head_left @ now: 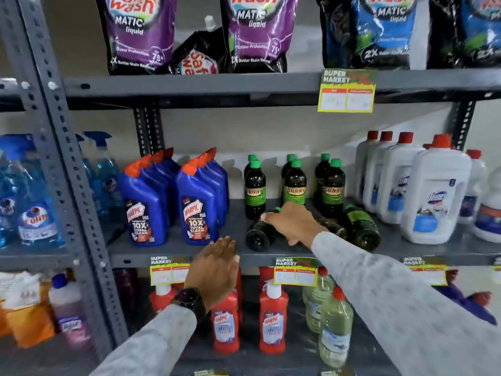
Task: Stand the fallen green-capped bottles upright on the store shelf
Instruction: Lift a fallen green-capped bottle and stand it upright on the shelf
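Several dark green-capped bottles stand upright in pairs at the back of the middle grey shelf. In front of them lie three fallen ones: a left one with its base facing me, a middle one mostly hidden by my arm, and a right one. My right hand rests over the upper part of the left fallen bottle, fingers curled on it. Fingers apart and holding nothing, my left hand hovers at the shelf's front edge, left of that bottle.
Blue Harpic bottles stand left of the green-capped ones, white red-capped jugs to the right. Detergent pouches fill the shelf above. Red and pale bottles stand on the shelf below. A grey upright post rises at left.
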`<state>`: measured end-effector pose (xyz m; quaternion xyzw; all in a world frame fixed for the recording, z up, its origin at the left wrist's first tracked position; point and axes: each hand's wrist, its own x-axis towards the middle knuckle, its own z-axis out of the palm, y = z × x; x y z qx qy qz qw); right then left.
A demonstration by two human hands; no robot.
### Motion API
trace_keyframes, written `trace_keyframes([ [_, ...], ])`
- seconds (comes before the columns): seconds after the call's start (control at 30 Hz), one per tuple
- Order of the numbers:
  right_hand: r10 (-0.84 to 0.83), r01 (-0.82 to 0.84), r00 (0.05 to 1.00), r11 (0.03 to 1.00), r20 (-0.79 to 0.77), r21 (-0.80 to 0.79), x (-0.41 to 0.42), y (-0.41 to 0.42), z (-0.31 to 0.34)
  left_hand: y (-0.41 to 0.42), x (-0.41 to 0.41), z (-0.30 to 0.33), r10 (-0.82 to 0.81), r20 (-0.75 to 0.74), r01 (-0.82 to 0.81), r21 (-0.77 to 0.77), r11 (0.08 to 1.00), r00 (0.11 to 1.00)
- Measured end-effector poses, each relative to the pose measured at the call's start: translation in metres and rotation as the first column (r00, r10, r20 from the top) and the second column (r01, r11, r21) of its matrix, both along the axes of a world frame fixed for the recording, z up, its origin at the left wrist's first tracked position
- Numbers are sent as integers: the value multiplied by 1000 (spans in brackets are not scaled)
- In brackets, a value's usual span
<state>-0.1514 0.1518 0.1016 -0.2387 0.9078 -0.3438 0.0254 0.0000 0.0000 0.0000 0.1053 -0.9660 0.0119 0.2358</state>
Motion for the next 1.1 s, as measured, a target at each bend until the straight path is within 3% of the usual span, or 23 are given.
trace_keyframes([
  [0.13,-41,45,977,999,211,-15,-8,-17,-6,-3,-8,-11,33,-55,-33,2,999,998],
  [0.27,-60,82,951,995,304,-61,-17,-27,-6,-6,-13,-18,48,-142,-47,9,999,989],
  [0.6,43,129,869,942,493,-310,-20,-28,-8,-6,-13,-19,67,-77,-70,-37,997,995],
  [0.7,97,106,898,899,429,-426,-21,-22,5,-6,-15,-20,80,-94,-82,-24,996,992],
  [0.83,42,87,975,832,219,-547,-23,-19,21,-6,-16,-22,88,-99,-89,-7,996,991],
  [0.97,-56,-27,989,844,-137,-536,-14,-18,-1,-6,-17,-23,96,-84,-97,-4,995,992],
  [1.1,-53,-92,968,835,-247,-542,-11,-21,-39,-6,-16,-22,83,-90,-87,-36,996,992],
])
